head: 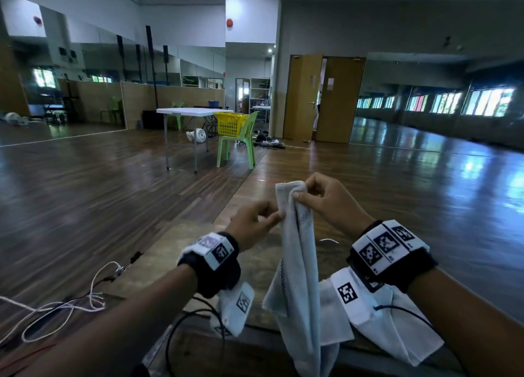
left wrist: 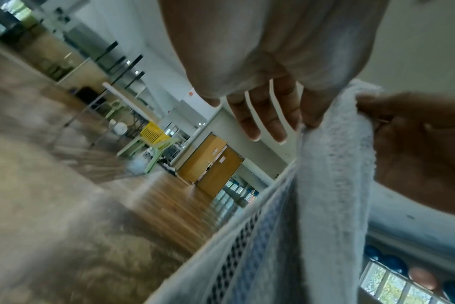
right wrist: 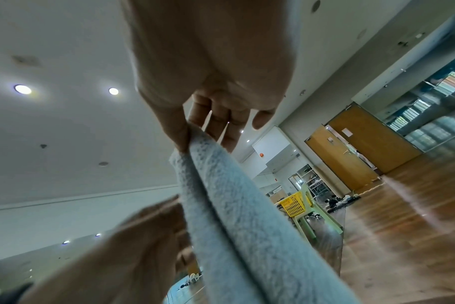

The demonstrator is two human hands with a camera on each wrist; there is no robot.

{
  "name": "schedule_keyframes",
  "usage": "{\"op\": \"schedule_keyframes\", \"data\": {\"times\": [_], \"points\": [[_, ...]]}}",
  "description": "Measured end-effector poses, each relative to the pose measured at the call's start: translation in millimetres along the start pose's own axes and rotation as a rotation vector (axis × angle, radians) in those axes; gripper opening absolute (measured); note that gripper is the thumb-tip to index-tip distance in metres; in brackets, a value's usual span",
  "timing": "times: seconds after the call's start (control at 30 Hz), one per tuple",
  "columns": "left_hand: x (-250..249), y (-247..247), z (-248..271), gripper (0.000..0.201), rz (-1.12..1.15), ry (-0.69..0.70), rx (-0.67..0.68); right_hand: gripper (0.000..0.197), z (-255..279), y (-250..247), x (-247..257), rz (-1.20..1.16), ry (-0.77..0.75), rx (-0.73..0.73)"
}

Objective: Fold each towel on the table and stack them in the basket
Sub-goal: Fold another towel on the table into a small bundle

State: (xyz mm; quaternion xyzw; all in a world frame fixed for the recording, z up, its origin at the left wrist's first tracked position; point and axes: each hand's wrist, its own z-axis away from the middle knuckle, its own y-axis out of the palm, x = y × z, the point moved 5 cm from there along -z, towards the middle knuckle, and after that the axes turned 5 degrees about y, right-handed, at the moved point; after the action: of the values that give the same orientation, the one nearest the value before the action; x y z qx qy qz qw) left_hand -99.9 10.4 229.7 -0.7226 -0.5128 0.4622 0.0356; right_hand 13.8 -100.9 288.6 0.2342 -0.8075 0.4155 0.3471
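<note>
A pale blue-white towel (head: 296,263) hangs lengthwise in the air above the wooden table (head: 175,240) in front of me. My right hand (head: 323,199) pinches its top corner between thumb and fingers, seen close in the right wrist view (right wrist: 192,135). My left hand (head: 255,220) pinches the towel's edge just below and left of that. In the left wrist view the left fingers (left wrist: 268,119) touch the towel (left wrist: 333,174) beside the right hand. More white cloth (head: 397,325) lies on the table under my right wrist.
Black and white cables (head: 71,305) trail over the table's left side. Far across the wooden floor a yellow basket (head: 229,123) sits on a green chair (head: 241,144) beside a white folding table (head: 190,111). Brown doors (head: 326,99) stand open behind.
</note>
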Motion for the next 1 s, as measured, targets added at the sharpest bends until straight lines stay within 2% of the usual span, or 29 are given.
{"op": "schedule_keyframes", "data": {"times": [0.1,0.23,0.43,0.57,0.67,0.83,0.93,1.0], "points": [[12,14,8,0.034,0.248,-0.069,-0.06,0.01,1,-4,-5,0.007,0.025,-0.009],[2,9,3,0.027,0.28,-0.061,-0.116,0.018,7,-6,-12,0.011,0.078,0.061],[-1,4,-4,0.034,0.088,0.008,-0.086,0.012,10,-7,-11,0.042,0.042,0.039],[5,3,2,0.039,-0.012,0.028,-0.07,0.011,7,-10,-15,0.181,0.021,0.04],[14,8,9,0.037,-0.073,0.055,-0.021,0.018,7,-10,-17,0.277,0.006,0.039],[31,7,19,0.032,-0.289,-0.043,0.166,0.008,0,-36,-13,0.198,-0.018,-0.142],[41,-7,24,0.01,-0.429,-0.076,0.239,0.006,-4,-60,-18,0.213,-0.003,-0.248],[50,-15,26,0.005,-0.506,-0.105,0.283,0.006,-6,-73,-21,0.223,0.012,-0.29]]}}
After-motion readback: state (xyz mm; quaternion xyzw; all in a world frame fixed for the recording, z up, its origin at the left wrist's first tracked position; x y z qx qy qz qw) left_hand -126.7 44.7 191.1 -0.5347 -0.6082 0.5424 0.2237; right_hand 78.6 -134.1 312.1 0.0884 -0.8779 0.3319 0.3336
